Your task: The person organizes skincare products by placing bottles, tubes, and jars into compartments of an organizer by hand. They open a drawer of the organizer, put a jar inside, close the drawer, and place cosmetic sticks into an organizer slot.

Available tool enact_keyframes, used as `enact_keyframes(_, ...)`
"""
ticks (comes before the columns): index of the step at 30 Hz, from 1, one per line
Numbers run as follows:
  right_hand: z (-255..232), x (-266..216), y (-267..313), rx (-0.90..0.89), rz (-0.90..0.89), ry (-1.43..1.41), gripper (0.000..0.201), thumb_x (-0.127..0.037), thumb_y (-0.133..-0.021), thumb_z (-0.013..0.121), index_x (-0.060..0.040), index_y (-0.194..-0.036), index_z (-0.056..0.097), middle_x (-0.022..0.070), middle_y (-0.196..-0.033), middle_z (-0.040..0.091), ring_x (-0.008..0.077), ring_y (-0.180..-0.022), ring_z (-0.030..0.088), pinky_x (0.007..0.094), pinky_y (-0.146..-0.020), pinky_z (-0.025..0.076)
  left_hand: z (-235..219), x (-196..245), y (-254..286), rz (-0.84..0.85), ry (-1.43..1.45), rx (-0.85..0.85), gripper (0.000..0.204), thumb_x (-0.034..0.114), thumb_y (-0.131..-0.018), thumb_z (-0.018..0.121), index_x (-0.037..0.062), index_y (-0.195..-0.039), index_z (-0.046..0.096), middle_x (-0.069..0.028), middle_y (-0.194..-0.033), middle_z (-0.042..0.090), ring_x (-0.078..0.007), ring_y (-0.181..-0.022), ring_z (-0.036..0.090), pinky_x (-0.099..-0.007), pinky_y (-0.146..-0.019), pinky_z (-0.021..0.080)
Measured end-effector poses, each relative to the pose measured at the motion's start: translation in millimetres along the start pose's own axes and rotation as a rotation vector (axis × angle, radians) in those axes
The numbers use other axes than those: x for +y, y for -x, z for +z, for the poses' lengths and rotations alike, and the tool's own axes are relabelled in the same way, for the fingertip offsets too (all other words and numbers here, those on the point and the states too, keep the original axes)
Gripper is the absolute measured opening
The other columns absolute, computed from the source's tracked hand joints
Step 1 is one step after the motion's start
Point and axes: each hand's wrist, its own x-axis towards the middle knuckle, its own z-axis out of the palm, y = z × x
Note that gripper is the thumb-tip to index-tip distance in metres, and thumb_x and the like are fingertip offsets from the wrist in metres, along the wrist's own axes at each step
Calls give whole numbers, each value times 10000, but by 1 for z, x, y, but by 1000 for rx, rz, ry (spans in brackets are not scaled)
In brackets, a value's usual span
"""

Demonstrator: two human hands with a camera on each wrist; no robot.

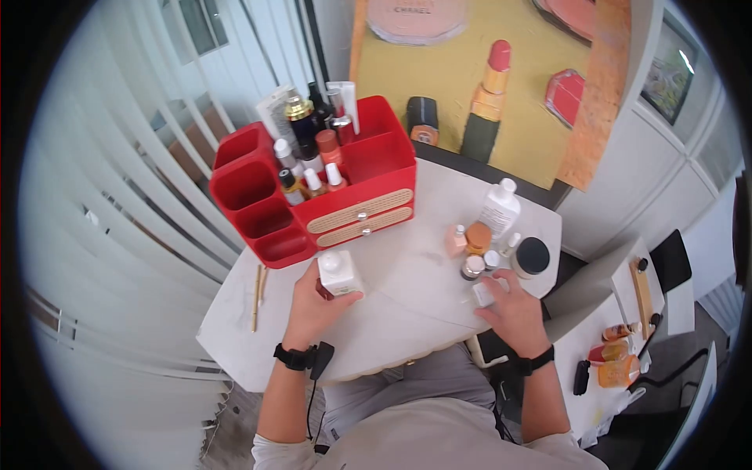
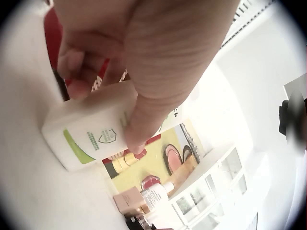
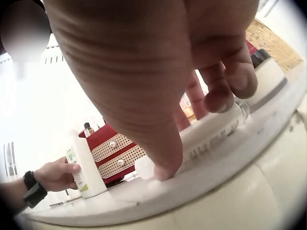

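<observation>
My left hand (image 1: 315, 304) grips a white bottle (image 1: 338, 272) that stands upright on the white table (image 1: 392, 313), just in front of the red organizer (image 1: 376, 168). In the left wrist view, the thumb (image 2: 139, 127) and curled fingers wrap the bottle (image 2: 86, 136), which carries a green mark. My right hand (image 1: 511, 307) is at the table's right edge, its fingertips on a small white tube (image 1: 483, 294). Close up, the thumb and curled fingers (image 3: 216, 96) pinch this tube (image 3: 211, 132) as it lies on the tabletop. The other hand's bottle (image 3: 87, 167) shows in that view at the left.
The organizer holds several small bottles (image 1: 309, 160) and has two woven-front drawers (image 1: 360, 218). A cluster of jars and bottles (image 1: 479, 247), a tall white bottle (image 1: 500, 207) and a black-lidded jar (image 1: 532, 254) stand at the right. Wooden sticks (image 1: 257, 294) lie at the left. A side table (image 1: 619, 345) carries orange bottles.
</observation>
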Motion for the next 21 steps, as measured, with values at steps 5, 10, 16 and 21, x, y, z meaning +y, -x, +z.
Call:
enact_keyframes(5,-10,18,-8,-65,-78,20,544,-254,-791,898,-102,-1258,663,126,-1171,672,367,-923,733,462,-756,606,-52,-15,13,-33,-63,131,733,41,-788,944,34,-1429,588,-54,-1196,736,-134,-1030,729,-305,-864,604)
enact_keyframes(10,-13,6,-14,-156,-209,-9,470,-218,-798,841,-67,-1195,638,150,-1069,674,384,-848,718,475,-727,598,-68,-20,16,-43,-49,168,724,60,-809,940,41,-1433,572,-47,-1188,730,-136,-1022,730,-306,-853,604)
enact_keyframes(16,6,-46,-31,-195,-84,-627,418,-180,-843,841,-34,-1210,704,130,-1044,733,240,-694,711,335,-660,586,-65,-18,16,-5,-37,172,730,84,-814,955,39,-1431,566,-33,-1191,716,-125,-1010,722,-295,-835,598)
enact_keyframes(21,6,-66,-105,90,-411,-968,325,-69,-934,832,-4,-1224,698,49,-1089,740,121,-1012,714,268,-801,583,-66,-28,12,-16,-68,171,732,94,-811,962,37,-1429,573,-14,-1169,702,-118,-1001,713,-290,-834,593)
